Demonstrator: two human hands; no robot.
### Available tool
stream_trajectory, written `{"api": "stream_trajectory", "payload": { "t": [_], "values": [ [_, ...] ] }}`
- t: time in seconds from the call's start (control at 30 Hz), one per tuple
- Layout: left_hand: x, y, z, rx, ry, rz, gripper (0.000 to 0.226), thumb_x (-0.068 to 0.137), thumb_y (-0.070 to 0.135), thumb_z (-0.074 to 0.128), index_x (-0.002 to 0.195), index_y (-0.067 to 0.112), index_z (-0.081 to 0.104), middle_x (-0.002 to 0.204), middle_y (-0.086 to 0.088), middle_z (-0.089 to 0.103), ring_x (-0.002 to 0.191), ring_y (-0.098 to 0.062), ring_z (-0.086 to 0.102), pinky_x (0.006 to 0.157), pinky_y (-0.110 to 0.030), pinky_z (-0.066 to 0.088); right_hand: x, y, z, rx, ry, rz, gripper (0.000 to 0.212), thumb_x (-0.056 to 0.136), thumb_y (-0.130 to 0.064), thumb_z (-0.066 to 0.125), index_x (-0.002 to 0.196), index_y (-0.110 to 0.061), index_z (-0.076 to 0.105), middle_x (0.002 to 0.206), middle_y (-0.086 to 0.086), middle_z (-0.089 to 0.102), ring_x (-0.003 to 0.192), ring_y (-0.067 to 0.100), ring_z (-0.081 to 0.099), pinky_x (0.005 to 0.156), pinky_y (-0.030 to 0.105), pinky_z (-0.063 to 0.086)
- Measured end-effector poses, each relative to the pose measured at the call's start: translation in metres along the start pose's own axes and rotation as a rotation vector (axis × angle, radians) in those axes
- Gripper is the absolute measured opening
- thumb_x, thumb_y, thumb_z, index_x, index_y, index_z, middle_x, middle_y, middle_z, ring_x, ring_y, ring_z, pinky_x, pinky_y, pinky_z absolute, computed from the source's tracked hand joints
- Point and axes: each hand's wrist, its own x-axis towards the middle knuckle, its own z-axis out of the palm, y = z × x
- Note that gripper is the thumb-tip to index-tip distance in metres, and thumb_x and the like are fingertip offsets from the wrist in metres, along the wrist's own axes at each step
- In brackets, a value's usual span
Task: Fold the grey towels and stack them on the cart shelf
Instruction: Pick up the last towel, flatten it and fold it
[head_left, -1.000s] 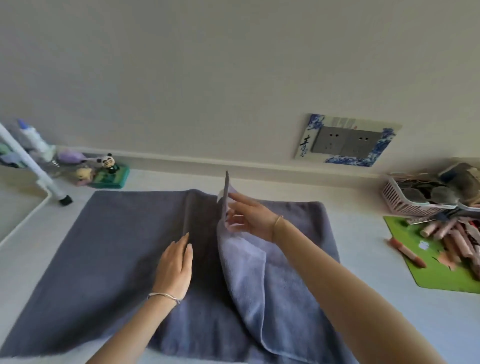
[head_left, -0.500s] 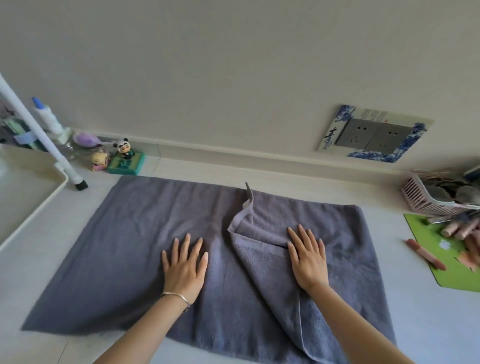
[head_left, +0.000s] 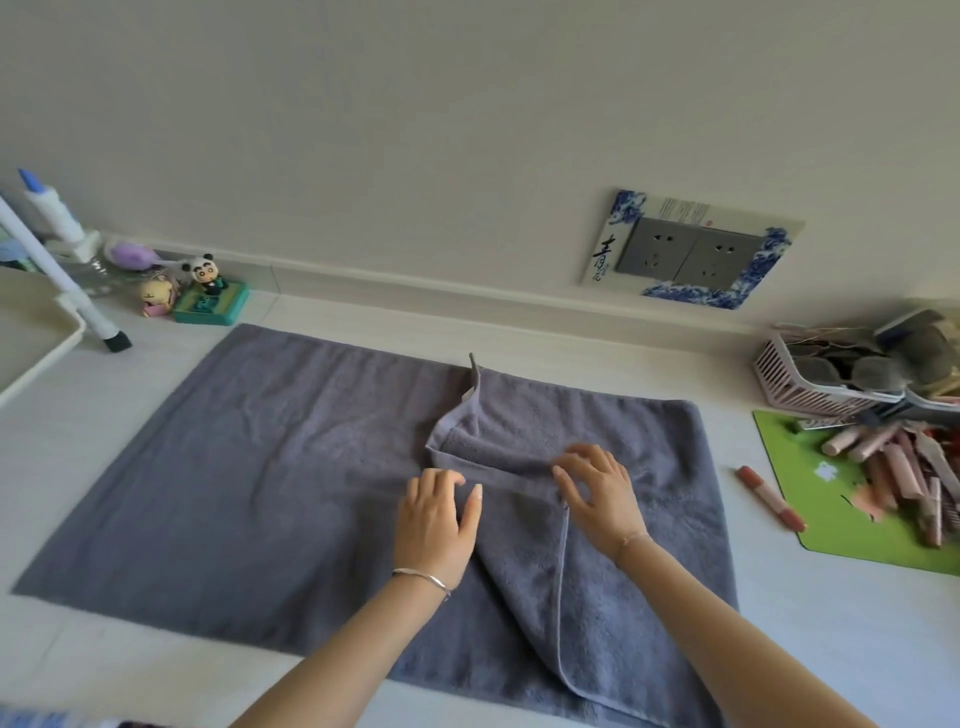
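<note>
A large grey towel (head_left: 249, 467) lies spread on the white counter. Its right part is folded over toward the middle, with a crumpled fold ridge and a small tag sticking up at the far edge. My left hand (head_left: 436, 519) rests palm down on the towel just left of the fold, fingers curled at the fold's edge. My right hand (head_left: 597, 493) sits on the folded flap, fingers bent and touching the ridge. Neither hand clearly holds cloth. The cart's white tray edge (head_left: 47, 353) shows at the far left.
A white cart post (head_left: 57, 270) with a black foot stands at the left, near small figurines (head_left: 202, 291) by the wall. At the right are a pink basket (head_left: 815, 384), a green mat (head_left: 852, 499) with several pink tubes, and one loose tube (head_left: 769, 499). A wall socket panel (head_left: 691, 249) sits above.
My right hand laid the lifted towel edge down, then slid left along the flap. My left hand moved right to the fold. Both hands now meet at the ridge.
</note>
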Motion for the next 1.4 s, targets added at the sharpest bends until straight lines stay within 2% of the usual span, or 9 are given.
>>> {"api": "stream_trajectory", "payload": {
  "t": [0.07,0.13,0.4,0.57,0.77,0.97,1.17,1.3,1.4],
  "values": [
    [-0.004,0.012,0.005,-0.046,-0.012,-0.039,0.045,0.088,0.046,0.032,0.085,0.014,0.062,0.085,-0.002,0.061,0.079,-0.027,0.056,0.07,-0.038,0.046,-0.002,-0.011,-0.002,-0.017,0.0,-0.056,0.045,0.093,-0.05,0.034,0.099,-0.02,0.067,0.097,-0.009,0.052,0.093,0.015,0.052,0.08,0.026,0.037],
    [-0.007,0.017,0.008,-0.021,0.014,-0.013,0.043,0.089,0.044,0.033,0.087,0.014,0.063,0.086,-0.003,0.063,0.078,-0.028,0.058,0.067,-0.037,0.048,-0.001,-0.016,-0.002,0.022,-0.136,-0.02,0.03,0.097,-0.038,0.041,0.104,-0.02,0.064,0.096,-0.009,0.053,0.091,0.016,0.056,0.072,0.027,0.041],
    [-0.006,0.081,0.044,-0.035,-0.02,0.179,0.044,0.09,0.04,0.035,0.105,0.01,0.064,0.104,-0.004,0.066,0.097,-0.025,0.061,0.086,-0.035,0.049,-0.018,0.076,-0.058,0.067,0.204,0.228,0.02,0.088,-0.02,0.062,0.108,-0.017,0.067,0.116,0.003,0.061,0.107,0.024,0.056,0.09,0.031,0.043],
    [-0.002,0.13,0.077,-0.038,-0.068,0.239,0.041,0.09,0.038,0.037,0.103,0.011,0.065,0.101,-0.004,0.066,0.092,-0.025,0.063,0.081,-0.034,0.052,-0.043,0.135,-0.077,0.062,0.292,0.418,0.029,0.091,-0.026,0.058,0.118,-0.018,0.064,0.132,0.0,0.057,0.12,0.021,0.053,0.095,0.032,0.041],
    [0.007,0.162,0.107,-0.01,-0.064,0.277,0.04,0.088,0.036,0.038,0.101,0.01,0.066,0.101,-0.004,0.067,0.092,-0.025,0.064,0.081,-0.034,0.054,-0.058,0.166,-0.082,0.139,0.281,0.537,0.033,0.091,-0.049,0.051,0.113,-0.027,0.063,0.1,0.003,0.071,0.089,0.028,0.062,0.07,0.033,0.047],
    [0.018,0.177,0.133,0.028,-0.131,0.295,0.051,0.091,0.039,0.031,0.115,0.007,0.063,0.116,-0.009,0.065,0.107,-0.03,0.061,0.093,-0.042,0.049,-0.037,0.21,-0.123,0.104,0.49,0.49,0.022,0.089,-0.034,0.062,0.102,-0.017,0.065,0.077,0.014,0.071,0.07,0.034,0.065,0.06,0.038,0.052],
    [0.02,0.187,0.154,0.085,-0.308,0.257,0.075,0.086,0.051,0.009,0.137,0.011,0.046,0.145,-0.008,0.043,0.136,-0.029,0.035,0.114,-0.043,0.022,-0.009,0.257,-0.156,0.04,0.499,0.512,0.026,0.09,-0.043,0.057,0.097,-0.018,0.062,0.082,0.012,0.071,0.073,0.031,0.065,0.062,0.039,0.053],
    [0.019,0.187,0.162,0.177,-0.341,0.227,0.053,0.088,0.043,0.031,0.115,0.012,0.065,0.121,-0.006,0.064,0.112,-0.029,0.06,0.096,-0.049,0.044,-0.002,0.27,-0.155,0.029,0.433,0.55,0.023,0.092,-0.036,0.056,0.101,-0.015,0.061,0.09,0.014,0.07,0.078,0.033,0.062,0.065,0.038,0.05],
    [0.02,0.186,0.162,0.152,-0.321,0.239,0.051,0.088,0.042,0.033,0.115,0.012,0.065,0.121,-0.007,0.064,0.112,-0.03,0.06,0.096,-0.049,0.044,-0.003,0.275,-0.151,-0.037,0.426,0.563,0.018,0.088,-0.014,0.06,0.106,-0.011,0.061,0.099,0.016,0.066,0.089,0.035,0.059,0.073,0.039,0.045]
  ]
}}
